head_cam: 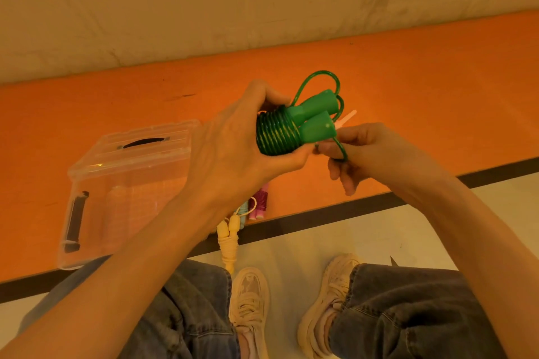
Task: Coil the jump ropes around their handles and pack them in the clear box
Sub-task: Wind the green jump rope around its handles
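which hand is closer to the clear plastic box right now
Left. The left hand, gripping the coiled green jump rope, hovers beside the clear plastic box; the right hand is farther right.

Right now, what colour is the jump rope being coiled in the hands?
Green, handles and cord alike: the green jump rope, seen in the head view.
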A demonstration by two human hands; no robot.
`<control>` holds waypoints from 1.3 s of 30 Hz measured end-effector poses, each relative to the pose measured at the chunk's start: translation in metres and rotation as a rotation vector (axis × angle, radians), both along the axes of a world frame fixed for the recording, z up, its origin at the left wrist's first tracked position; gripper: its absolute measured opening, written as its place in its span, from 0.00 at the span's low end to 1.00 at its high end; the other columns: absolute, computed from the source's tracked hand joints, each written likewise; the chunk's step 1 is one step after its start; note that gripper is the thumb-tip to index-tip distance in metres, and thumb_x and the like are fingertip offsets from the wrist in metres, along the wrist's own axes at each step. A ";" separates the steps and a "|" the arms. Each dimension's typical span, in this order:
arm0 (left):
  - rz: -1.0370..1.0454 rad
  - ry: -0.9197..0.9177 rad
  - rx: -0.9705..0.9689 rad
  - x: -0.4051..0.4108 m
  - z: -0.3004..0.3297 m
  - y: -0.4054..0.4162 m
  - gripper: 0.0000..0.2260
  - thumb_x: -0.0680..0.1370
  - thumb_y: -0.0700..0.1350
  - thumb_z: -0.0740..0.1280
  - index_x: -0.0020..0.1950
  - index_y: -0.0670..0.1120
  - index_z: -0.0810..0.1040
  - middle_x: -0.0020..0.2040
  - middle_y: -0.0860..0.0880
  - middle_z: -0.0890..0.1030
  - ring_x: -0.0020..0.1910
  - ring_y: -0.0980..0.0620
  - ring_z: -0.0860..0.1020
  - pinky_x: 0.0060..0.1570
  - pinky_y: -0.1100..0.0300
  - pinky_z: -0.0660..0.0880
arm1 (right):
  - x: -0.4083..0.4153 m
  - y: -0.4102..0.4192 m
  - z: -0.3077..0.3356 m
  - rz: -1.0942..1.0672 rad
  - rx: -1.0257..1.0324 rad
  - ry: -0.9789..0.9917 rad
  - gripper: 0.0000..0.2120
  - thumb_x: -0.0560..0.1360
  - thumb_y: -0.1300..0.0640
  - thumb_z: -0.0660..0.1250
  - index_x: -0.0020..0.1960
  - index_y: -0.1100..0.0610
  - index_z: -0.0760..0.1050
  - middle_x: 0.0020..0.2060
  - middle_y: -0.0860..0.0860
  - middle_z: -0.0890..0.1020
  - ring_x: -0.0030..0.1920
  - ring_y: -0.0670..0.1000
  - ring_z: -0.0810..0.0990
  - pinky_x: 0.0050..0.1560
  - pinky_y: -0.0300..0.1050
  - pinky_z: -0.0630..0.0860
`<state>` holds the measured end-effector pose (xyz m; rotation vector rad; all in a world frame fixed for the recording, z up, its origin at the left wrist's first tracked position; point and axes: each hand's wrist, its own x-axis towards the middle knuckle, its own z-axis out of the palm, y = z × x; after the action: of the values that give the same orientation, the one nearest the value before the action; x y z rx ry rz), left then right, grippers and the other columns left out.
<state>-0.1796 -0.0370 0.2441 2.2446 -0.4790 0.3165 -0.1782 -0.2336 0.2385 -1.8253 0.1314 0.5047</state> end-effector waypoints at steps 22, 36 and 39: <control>-0.102 0.495 -0.551 0.002 0.015 0.003 0.18 0.66 0.50 0.73 0.52 0.46 0.74 0.41 0.49 0.85 0.36 0.48 0.84 0.33 0.57 0.80 | -0.011 -0.006 0.020 -0.291 0.433 -0.300 0.21 0.72 0.58 0.65 0.64 0.63 0.72 0.31 0.53 0.79 0.29 0.49 0.77 0.34 0.42 0.78; -0.201 0.987 -0.911 0.008 0.006 0.002 0.27 0.64 0.60 0.68 0.52 0.40 0.80 0.46 0.38 0.80 0.28 0.51 0.75 0.23 0.64 0.71 | -0.016 -0.008 0.036 -0.124 0.733 -0.289 0.21 0.74 0.55 0.58 0.66 0.53 0.71 0.27 0.47 0.72 0.24 0.43 0.69 0.26 0.36 0.72; -0.239 1.033 -0.892 0.006 0.003 -0.001 0.27 0.64 0.60 0.68 0.51 0.39 0.80 0.41 0.40 0.80 0.27 0.51 0.75 0.23 0.64 0.70 | -0.017 -0.008 0.034 -0.031 0.720 -0.317 0.23 0.72 0.51 0.64 0.67 0.53 0.72 0.31 0.51 0.71 0.25 0.44 0.69 0.27 0.37 0.72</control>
<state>-0.1736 -0.0375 0.2470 1.2045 -0.0026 -0.6329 -0.1957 -0.2414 0.2730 -1.1693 -0.2168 0.1907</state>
